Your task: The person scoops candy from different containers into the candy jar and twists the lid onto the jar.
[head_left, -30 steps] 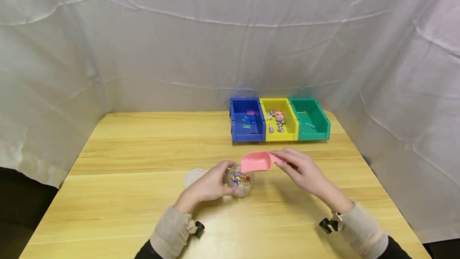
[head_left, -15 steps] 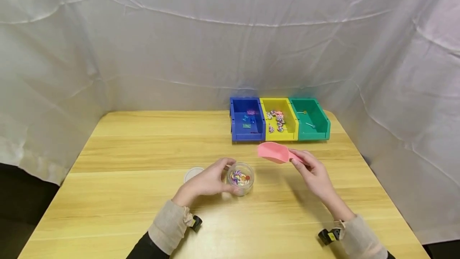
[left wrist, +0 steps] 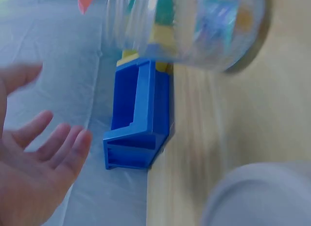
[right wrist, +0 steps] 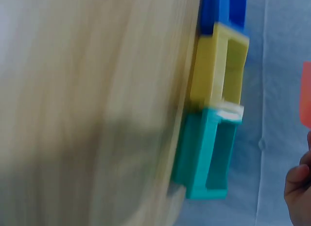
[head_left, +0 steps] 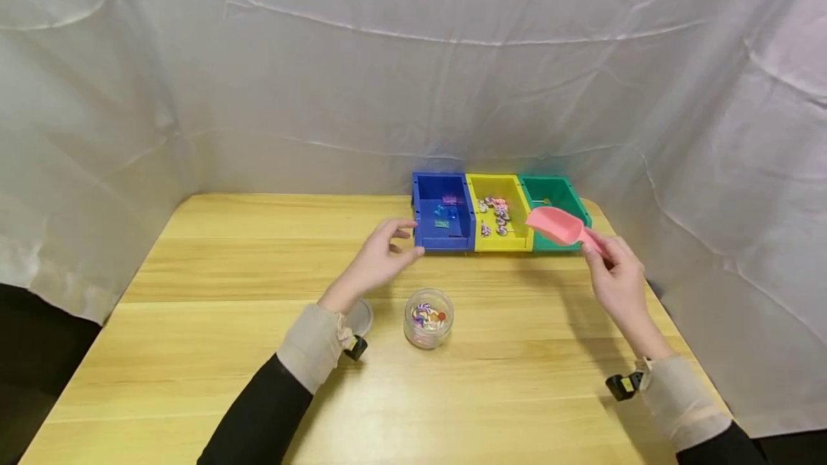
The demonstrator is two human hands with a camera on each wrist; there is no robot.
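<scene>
Lid (head_left: 358, 316) white, flat on table (head_left: 194, 350), partly behind left sleeve. Left hand (head_left: 377, 264) in air above table, fingers loosely spread, gripping nothing, just beside blue bin (head_left: 443, 222). Clear jar (head_left: 428, 317) upright, lidless, swirl candies inside, near left wrist, untouched. Yellow bin (head_left: 498, 221) holds more candies. Right hand (head_left: 617, 278) pinches handle of pink scoop (head_left: 554, 224), scoop mouth over green bin (head_left: 554, 196). No readable writing or labels anywhere.

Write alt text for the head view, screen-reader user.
A person's right hand holds a pink scoop over the green bin, while the empty left hand reaches toward the blue bin. A clear jar of small colourful pieces stands on the wooden table.
</scene>
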